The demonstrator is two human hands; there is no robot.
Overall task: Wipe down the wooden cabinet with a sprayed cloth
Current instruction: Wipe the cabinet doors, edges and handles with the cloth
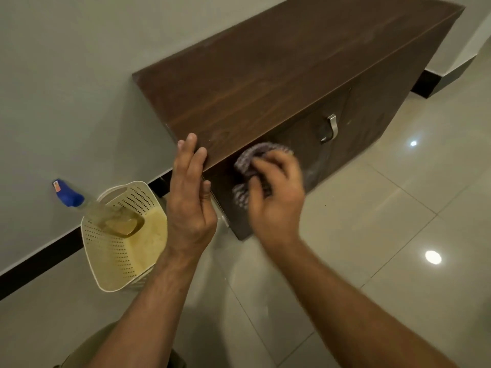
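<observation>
A dark brown wooden cabinet [279, 75] stands against the grey wall, seen from above. My right hand [276, 192] presses a bunched grey striped cloth [247, 160] against the cabinet's front face, just below the top edge near the left corner. The hand and cloth are blurred by motion. My left hand [190, 192] rests flat with fingers together on the cabinet's near-left corner edge, holding nothing. A spray bottle with a blue head [69, 195] stands in the basket to the left.
A cream perforated plastic basket [106, 258] sits on the floor left of the cabinet, by the wall. A metal handle [330, 128] is on the cabinet door. Glossy tiled floor [398, 221] stretches to the right. A black skirting strip [39, 261] runs along the wall.
</observation>
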